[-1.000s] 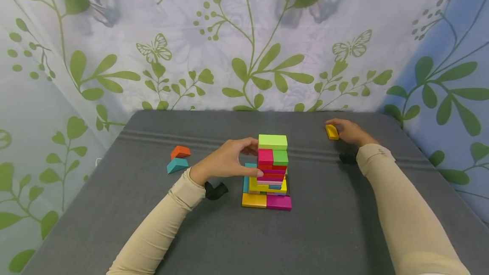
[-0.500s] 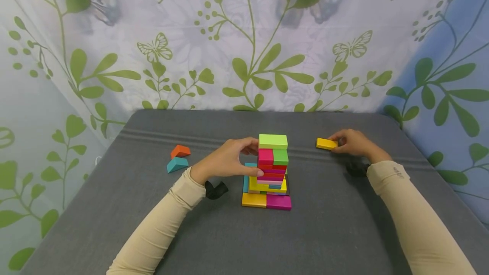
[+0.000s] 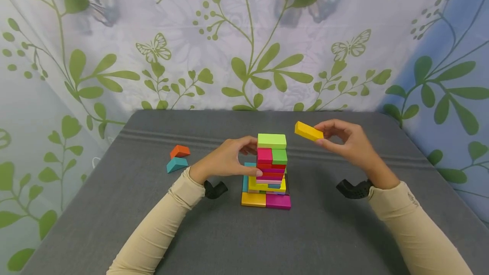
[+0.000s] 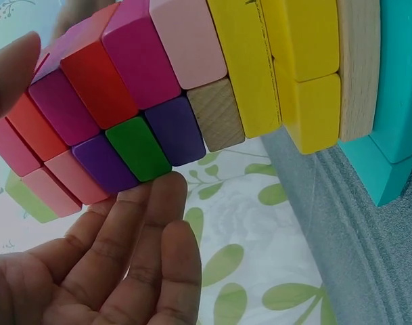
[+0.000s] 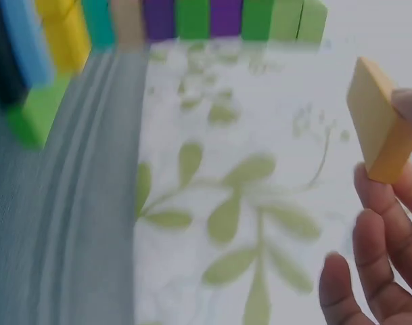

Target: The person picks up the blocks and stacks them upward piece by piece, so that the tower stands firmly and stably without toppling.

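Note:
A tower of colourful wooden blocks stands in the middle of the table, with a lime green block lying flat on top. My left hand holds the tower from its left side, thumb on the front. In the left wrist view, fingertips touch the lower edges of a green and a purple block at the tower's back. To the tower's right, my right hand pinches a yellow block by one end, raised off the table and tilted. The right wrist view shows this yellow block between thumb and fingers.
Left of my left hand, an orange block and a teal block with sloped ends lie on the grey table. A leaf-patterned cloth hangs behind the table. Black wrist mounts sit on both arms.
My right hand has taken the yellow block from the table's far right, turned it, lifted it and brought it left towards the tower. My left hand has stayed at the tower.

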Action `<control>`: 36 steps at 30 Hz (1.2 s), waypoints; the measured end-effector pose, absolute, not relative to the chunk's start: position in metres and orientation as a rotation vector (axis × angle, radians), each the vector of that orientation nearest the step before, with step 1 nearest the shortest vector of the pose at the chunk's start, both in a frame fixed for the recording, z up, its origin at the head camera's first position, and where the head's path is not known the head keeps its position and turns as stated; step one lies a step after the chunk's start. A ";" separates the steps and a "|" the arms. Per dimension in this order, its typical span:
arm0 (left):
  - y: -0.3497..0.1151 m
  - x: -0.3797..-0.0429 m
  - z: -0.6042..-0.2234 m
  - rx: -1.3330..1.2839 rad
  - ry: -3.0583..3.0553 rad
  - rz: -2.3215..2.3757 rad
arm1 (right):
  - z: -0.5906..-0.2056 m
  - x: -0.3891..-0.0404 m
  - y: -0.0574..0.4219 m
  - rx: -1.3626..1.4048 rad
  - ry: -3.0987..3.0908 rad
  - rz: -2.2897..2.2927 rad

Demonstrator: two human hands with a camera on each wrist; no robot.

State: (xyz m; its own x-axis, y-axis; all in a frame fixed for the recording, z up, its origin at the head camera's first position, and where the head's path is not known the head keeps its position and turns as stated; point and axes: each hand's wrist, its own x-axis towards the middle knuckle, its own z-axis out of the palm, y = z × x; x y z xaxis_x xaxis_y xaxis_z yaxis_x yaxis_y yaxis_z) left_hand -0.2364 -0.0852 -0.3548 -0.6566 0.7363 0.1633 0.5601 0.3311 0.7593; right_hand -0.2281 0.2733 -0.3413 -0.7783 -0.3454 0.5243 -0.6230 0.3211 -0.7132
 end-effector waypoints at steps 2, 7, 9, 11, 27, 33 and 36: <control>-0.085 -0.236 -0.355 1.175 2.386 1.229 | -0.337 -0.221 0.262 0.942 -2.232 1.434; -0.084 -0.236 -0.354 1.159 2.414 1.222 | -0.332 -0.210 0.239 1.118 -2.106 1.283; -0.083 -0.236 -0.354 1.152 2.434 1.229 | -0.333 -0.207 0.232 1.168 -2.076 1.207; -0.083 -0.235 -0.354 1.148 2.452 1.245 | -0.334 -0.205 0.225 1.197 -2.062 1.133; -0.082 -0.234 -0.354 1.179 2.477 1.304 | -0.343 -0.204 0.204 1.223 -2.084 0.922; -0.084 -0.235 -0.355 1.198 2.451 1.376 | -0.344 -0.206 0.202 1.202 -2.105 0.945; -0.084 -0.234 -0.354 1.207 2.459 1.401 | -0.344 -0.207 0.203 1.174 -2.147 0.991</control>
